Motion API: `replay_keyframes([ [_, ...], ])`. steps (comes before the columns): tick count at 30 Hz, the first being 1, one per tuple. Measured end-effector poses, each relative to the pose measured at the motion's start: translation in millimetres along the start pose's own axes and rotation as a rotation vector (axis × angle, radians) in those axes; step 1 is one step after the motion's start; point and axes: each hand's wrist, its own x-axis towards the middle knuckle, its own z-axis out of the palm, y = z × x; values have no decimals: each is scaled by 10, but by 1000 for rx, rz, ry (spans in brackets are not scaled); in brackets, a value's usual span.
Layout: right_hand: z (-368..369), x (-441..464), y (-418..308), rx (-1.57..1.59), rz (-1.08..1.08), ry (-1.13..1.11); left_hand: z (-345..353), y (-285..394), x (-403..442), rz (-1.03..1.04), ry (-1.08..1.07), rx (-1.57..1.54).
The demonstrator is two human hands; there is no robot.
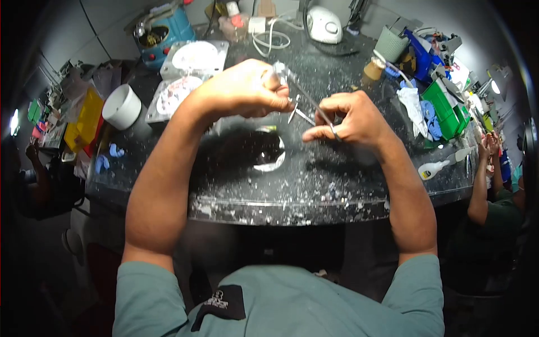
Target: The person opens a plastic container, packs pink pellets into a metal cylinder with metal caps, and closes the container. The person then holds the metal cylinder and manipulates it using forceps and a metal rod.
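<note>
My left hand [252,87] is closed, its fingers curled around something small and whitish that they mostly hide. To its right, my right hand [353,119] is closed around the lower end of a thin metal tool [307,95]. The tool's straight bar slants from the left fingertips down to the right fist. A second thin, pointed metal part [304,116] shows between the hands; how it joins the bar I cannot tell. Both hands are raised over the dark worktop [337,180]. Beneath them lies a white, round-edged piece [272,166], partly in shadow.
White dust and crumbs cover the worktop. At left stand a white bowl [122,107], square blocks with round tops [195,55] and a blue machine [171,33]. A green bin [443,109], blue gloves [430,119] and a white bottle [432,169] are at right. Other people sit at both sides.
</note>
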Motion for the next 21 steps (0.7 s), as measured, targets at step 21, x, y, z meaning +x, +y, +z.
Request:
replay_keyframes([
  [21, -14, 31, 26, 80, 217, 65, 145, -328, 200, 129, -49, -679],
])
